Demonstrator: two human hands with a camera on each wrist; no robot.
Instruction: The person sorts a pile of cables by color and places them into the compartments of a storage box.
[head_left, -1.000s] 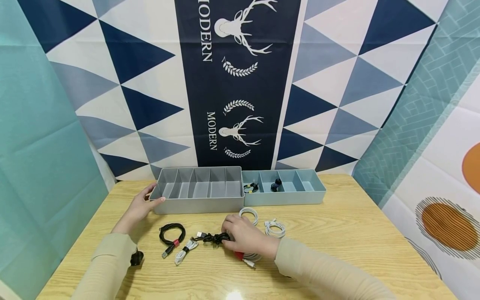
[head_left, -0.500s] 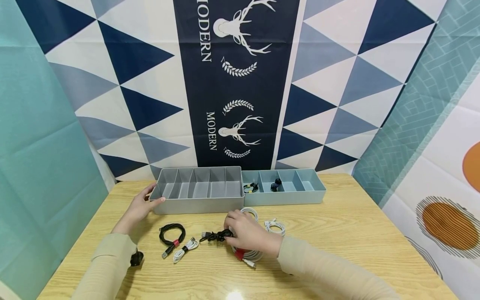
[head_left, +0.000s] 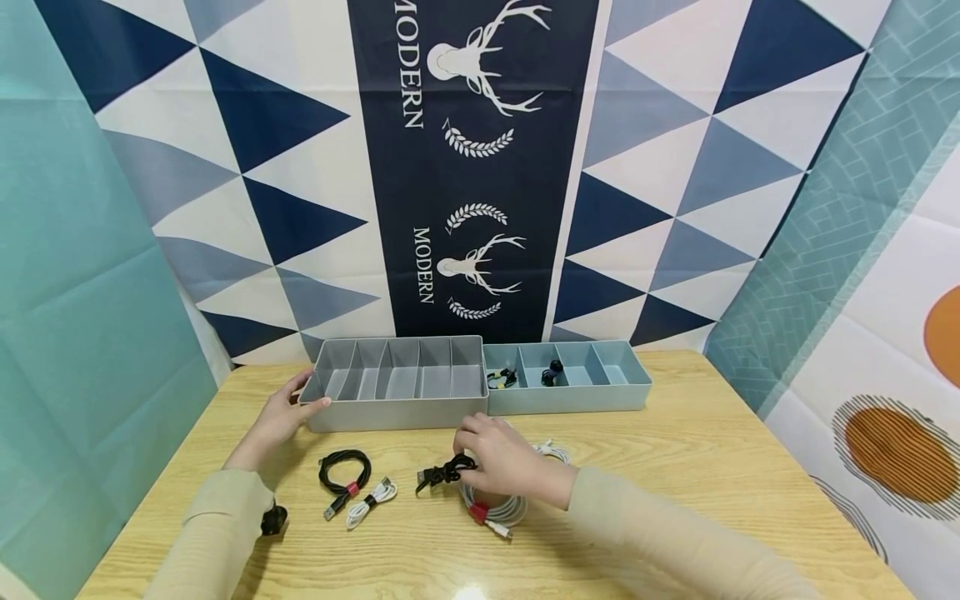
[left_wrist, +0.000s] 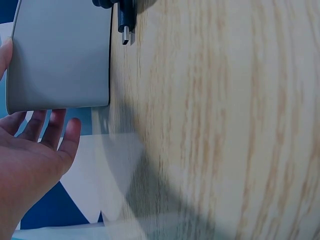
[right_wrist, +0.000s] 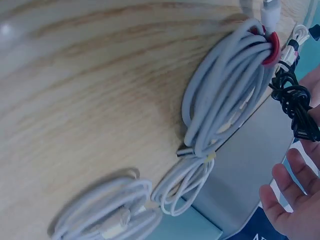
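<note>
My right hand [head_left: 504, 460] pinches a bundled black USB cable [head_left: 444, 473] between thumb and fingers; the remaining fingers spread loosely in the right wrist view. Below that hand lies a thick grey cable coil [head_left: 513, 510] with a red tie, plain in the right wrist view too. My left hand [head_left: 277, 418] holds the left end of a grey divided box [head_left: 397, 415], thumb at the front rim and fingers around the end wall. Between the hands lie a black cable coil [head_left: 366, 467] with a red tie and a small white cable [head_left: 384, 492] with a black tie.
A light blue divided box [head_left: 570, 402] adjoins the grey one on the right, with small dark cables [head_left: 551, 372] in two compartments. White cable coils [right_wrist: 185, 182] lie near the right hand. A patterned cloth [head_left: 300, 192] hangs behind the wooden table [head_left: 660, 500].
My right hand has moved slightly right with the black cable, drawing it away from the small white cable. The left hand has stayed at the grey box.
</note>
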